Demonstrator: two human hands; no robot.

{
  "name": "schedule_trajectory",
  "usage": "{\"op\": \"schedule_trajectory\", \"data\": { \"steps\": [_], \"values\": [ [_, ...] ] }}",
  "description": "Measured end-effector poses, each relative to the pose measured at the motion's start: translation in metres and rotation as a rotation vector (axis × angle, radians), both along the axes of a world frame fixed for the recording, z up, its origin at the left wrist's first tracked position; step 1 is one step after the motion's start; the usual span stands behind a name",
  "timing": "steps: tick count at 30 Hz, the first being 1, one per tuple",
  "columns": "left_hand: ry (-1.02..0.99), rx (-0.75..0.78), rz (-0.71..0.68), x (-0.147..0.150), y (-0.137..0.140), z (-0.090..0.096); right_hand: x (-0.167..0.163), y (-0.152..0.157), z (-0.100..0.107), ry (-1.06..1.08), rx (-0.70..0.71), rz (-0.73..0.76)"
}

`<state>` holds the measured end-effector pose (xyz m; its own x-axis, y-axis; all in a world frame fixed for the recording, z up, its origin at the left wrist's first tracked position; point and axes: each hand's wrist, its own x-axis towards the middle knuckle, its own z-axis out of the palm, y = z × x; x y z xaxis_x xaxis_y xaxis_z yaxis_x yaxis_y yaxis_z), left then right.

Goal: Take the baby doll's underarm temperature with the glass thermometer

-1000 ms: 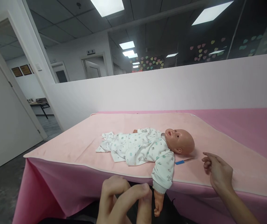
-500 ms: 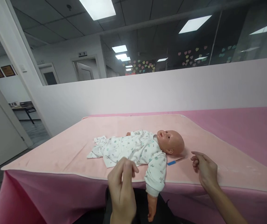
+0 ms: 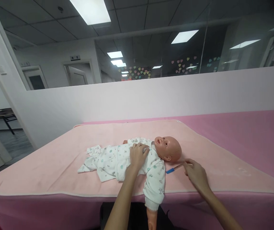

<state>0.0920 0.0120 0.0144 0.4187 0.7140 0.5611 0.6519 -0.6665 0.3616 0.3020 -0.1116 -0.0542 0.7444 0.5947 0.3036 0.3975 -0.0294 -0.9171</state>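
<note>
A baby doll (image 3: pixel 168 149) lies on its back with its head to the right, dressed in a white patterned outfit (image 3: pixel 113 159). My left hand (image 3: pixel 138 156) rests on the doll's chest, its fingers bent and closed at the front of the top, where a bit of white cloth shows by the thumb. Beside the doll's head lies a slim stick with a blue end (image 3: pixel 170 171). At the stick's thin far end, the fingertips of my right hand (image 3: pixel 195 172) are pinched together. The doll's near arm (image 3: pixel 152 217) hangs over the table edge.
A peach cloth (image 3: pixel 62 172) with a pale border covers the table over a pink sheet (image 3: pixel 247 134). A white half-wall (image 3: pixel 151 99) with glass above stands behind. On the left, a doorway shows a side table (image 3: pixel 3 116) with things on it.
My left hand has moved forward from in front of the doll onto its chest. My right hand has come left to the stick's thin end. The view has turned slightly right.
</note>
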Motion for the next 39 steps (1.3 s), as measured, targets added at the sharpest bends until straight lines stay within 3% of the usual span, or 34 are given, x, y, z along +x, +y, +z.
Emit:
{"op": "schedule_trajectory", "data": {
  "steps": [2,4,10,14,18,25,39],
  "values": [
    [0.039,-0.003,-0.015,0.000,0.000,0.004,-0.009,-0.001,0.006,-0.208,-0.065,-0.008],
    [0.075,-0.022,-0.054,0.000,0.002,0.010,-0.026,0.000,0.015,-0.358,-0.012,0.023],
    [-0.013,-0.123,-0.311,0.001,0.016,0.014,-0.095,0.036,0.043,-0.541,0.083,0.326],
    [-0.147,-0.238,-0.384,-0.005,0.025,0.008,-0.118,0.074,0.045,-0.576,0.078,0.204],
    [-0.250,-0.322,-0.416,-0.011,0.025,0.003,-0.122,0.092,0.036,-0.564,0.156,0.118],
    [-0.242,-0.222,-0.317,-0.009,0.018,-0.002,-0.122,0.087,0.031,-0.582,0.208,0.066],
    [-0.187,-0.107,-0.255,-0.009,0.006,0.001,-0.121,0.083,0.030,-0.465,0.270,0.150]
  ]
}}
